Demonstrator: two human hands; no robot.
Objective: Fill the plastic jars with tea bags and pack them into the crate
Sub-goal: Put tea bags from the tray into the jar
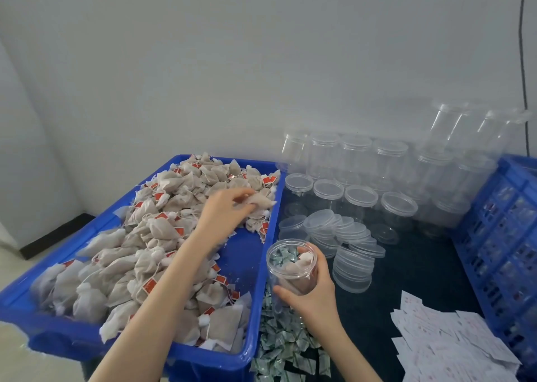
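A big blue tray (247, 271) on the left holds a heap of beige tea bags (151, 236) with red tags. My left hand (223, 210) reaches across the heap and pinches one tea bag (261, 201) near the tray's far right side. My right hand (313, 291) grips an open clear plastic jar (292, 265) beside the tray's right rim. The jar holds a few tea bags and small green-white packets. A blue slatted crate (499, 236) stands at the right edge.
Several empty clear jars (357, 160) stand in rows against the wall. Loose clear lids (351, 245) lie stacked behind the held jar. Green-white packets (287, 344) are piled by the tray's near corner. White paper slips (447, 344) lie at the lower right on the dark table.
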